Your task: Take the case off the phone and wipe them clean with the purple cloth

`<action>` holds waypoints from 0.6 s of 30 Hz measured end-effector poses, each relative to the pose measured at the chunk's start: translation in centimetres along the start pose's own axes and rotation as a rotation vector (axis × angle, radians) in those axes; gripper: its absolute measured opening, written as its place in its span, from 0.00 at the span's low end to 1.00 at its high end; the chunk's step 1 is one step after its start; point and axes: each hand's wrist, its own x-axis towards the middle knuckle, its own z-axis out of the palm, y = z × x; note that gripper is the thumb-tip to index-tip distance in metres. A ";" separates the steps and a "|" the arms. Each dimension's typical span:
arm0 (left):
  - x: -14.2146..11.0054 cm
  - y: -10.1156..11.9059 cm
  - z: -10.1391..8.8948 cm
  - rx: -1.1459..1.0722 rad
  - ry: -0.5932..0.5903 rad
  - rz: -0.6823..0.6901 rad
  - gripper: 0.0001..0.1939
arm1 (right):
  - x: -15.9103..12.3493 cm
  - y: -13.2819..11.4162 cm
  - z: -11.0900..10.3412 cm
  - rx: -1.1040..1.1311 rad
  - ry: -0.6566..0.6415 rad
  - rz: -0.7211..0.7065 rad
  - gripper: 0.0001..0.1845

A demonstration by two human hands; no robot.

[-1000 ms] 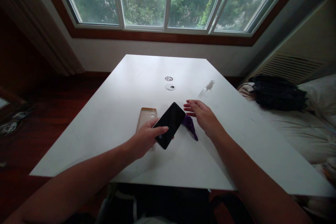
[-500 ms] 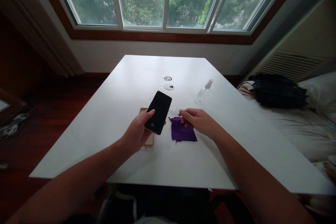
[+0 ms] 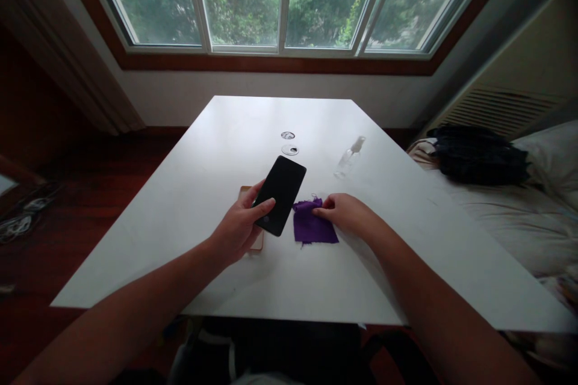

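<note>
My left hand (image 3: 239, 222) is closed around a black smartphone (image 3: 282, 195), tilted with its dark screen facing up, the thumb across its lower left edge. Under that hand and phone, a tan phone case (image 3: 257, 245) lies on the table, mostly covered. Just right of the phone a purple cloth (image 3: 313, 228) with frayed edges lies on the tabletop. My right hand (image 3: 345, 210) pinches the cloth's upper right part between thumb and fingers, and the cloth's far edge is bunched up there.
A clear spray bottle (image 3: 350, 157) lies on the white table (image 3: 194, 162) at the right. Two round cable-hole fittings (image 3: 289, 150) sit in the tabletop beyond the phone. Past the table's right side, a dark bundle (image 3: 481, 155) rests on a bed (image 3: 492, 210).
My right hand has come down onto the cloth and pinched it, and the cloth's far edge has bunched up. My left hand has shifted the phone slightly right.
</note>
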 end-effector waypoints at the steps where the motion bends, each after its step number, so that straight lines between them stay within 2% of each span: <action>1: 0.0 0.0 0.1 -0.004 -0.009 -0.004 0.32 | 0.0 -0.2 0.3 0.040 -0.010 -0.015 0.14; 5: -0.2 0.1 0.4 -0.020 -0.040 -0.028 0.29 | -0.6 -1.4 0.9 0.262 -0.020 -0.069 0.11; 9: -0.2 -0.2 0.4 -0.045 -0.064 -0.067 0.31 | -2.0 -3.5 0.8 0.564 -0.031 -0.137 0.15; 10: -0.2 -0.3 0.4 -0.047 -0.070 -0.074 0.32 | -2.4 -4.1 0.7 0.676 -0.059 -0.160 0.17; 12: -0.1 -0.6 0.4 -0.036 -0.062 -0.068 0.32 | -3.1 -5.0 0.7 1.014 -0.203 -0.204 0.19; 14: 0.0 -0.8 0.5 0.002 -0.024 -0.028 0.32 | -3.6 -5.7 0.8 1.243 -0.311 -0.221 0.20; 18: -0.4 -0.9 0.6 0.195 0.072 0.100 0.30 | -4.3 -6.3 1.6 1.319 -0.339 -0.226 0.17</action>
